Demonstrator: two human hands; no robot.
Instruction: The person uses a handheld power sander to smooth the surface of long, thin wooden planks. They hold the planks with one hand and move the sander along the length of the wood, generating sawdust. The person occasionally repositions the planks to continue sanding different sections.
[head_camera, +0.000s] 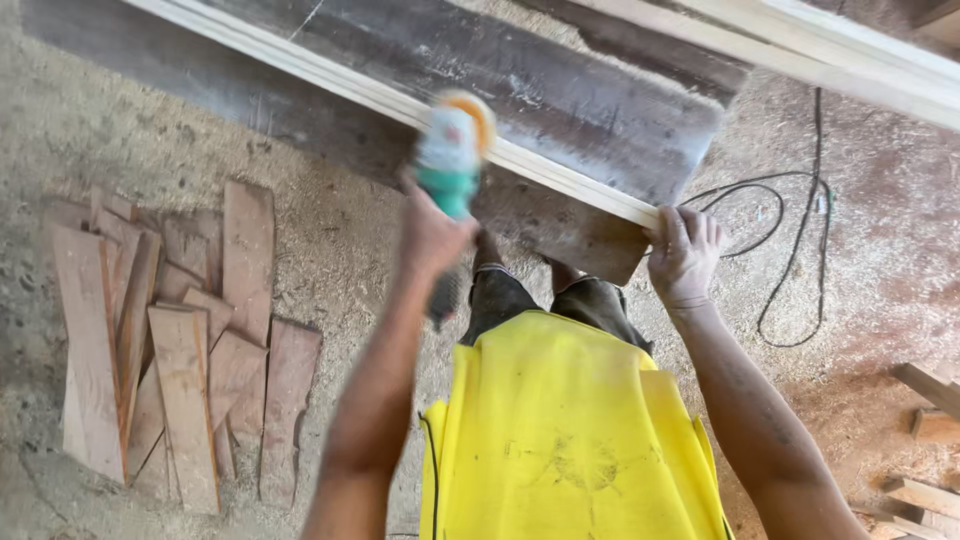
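— Hands?
— Left hand (432, 235) has its fingers wrapped around a green grinder (452, 152) on the pale plank (560, 176).
— Right hand (684, 255)?
— Fingers clasp the plank's end, above the sawdust floor (350, 240).

One label only: a white sticker with faint coloured marks wrapped round the body of the green power tool (450, 152), top centre, above the long pale plank. Blurred, so its exact outline can't be told. No packages, signs or screens anywhere else in view.
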